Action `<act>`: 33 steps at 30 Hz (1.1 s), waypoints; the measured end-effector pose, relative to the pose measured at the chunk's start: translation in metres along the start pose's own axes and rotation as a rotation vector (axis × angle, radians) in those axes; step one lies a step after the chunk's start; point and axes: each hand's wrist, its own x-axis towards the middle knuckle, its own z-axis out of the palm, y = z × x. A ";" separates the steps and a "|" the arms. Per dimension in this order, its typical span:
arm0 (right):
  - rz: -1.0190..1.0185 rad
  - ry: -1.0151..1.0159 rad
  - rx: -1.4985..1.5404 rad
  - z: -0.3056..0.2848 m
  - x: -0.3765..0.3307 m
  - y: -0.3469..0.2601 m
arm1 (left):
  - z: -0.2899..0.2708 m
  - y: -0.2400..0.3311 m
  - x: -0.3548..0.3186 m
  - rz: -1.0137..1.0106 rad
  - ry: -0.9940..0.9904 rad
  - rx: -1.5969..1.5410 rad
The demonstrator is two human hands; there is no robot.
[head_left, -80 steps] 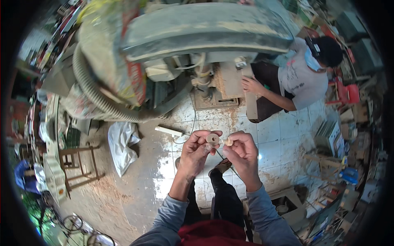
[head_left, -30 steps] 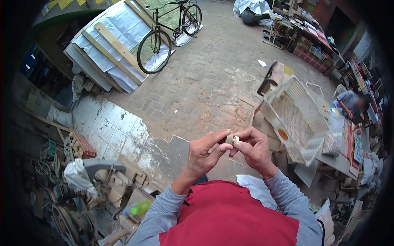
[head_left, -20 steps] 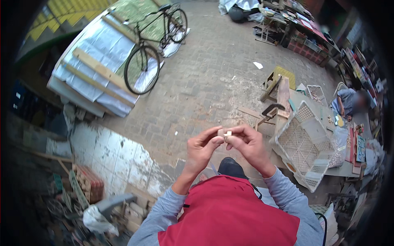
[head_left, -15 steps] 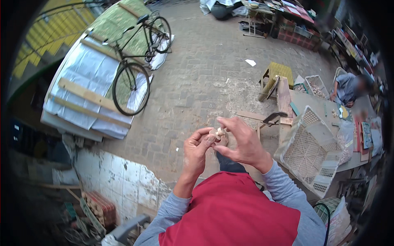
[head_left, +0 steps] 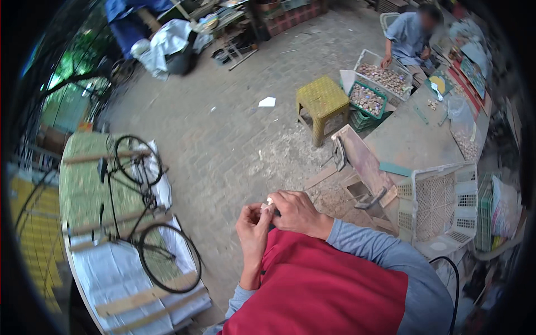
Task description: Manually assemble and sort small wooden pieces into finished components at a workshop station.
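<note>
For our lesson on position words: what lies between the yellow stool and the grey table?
In the head view, a green crate of small pieces, between stool and table.

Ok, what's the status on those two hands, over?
Left hand pinching small pale piece, mostly hidden by fingers. Right hand close beside, grip unclear. Nothing seen blocking; yellow stool stands apart, beyond.
</note>
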 end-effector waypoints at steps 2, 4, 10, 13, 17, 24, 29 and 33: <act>0.046 0.060 -0.015 0.004 0.043 0.032 | 0.007 0.008 0.069 -0.029 -0.101 0.023; 0.074 0.180 -0.076 0.003 0.089 0.054 | 0.013 0.022 0.132 -0.014 -0.247 -0.016; 0.081 0.363 -0.207 0.017 0.234 0.152 | 0.035 0.051 0.333 0.009 -0.482 -0.031; 0.190 0.423 -0.230 0.002 0.295 0.175 | 0.055 0.077 0.414 0.015 -0.634 0.032; 0.337 0.566 -0.375 -0.031 0.344 0.195 | 0.101 0.103 0.482 0.066 -0.816 0.007; 0.392 0.892 -0.551 -0.097 0.340 0.280 | 0.231 0.104 0.534 0.104 -1.049 -0.029; 0.465 0.977 -0.463 -0.160 0.330 0.364 | 0.345 0.094 0.552 0.082 -1.041 0.110; 0.513 1.069 -0.442 -0.216 0.325 0.414 | 0.429 0.099 0.563 0.149 -1.038 0.268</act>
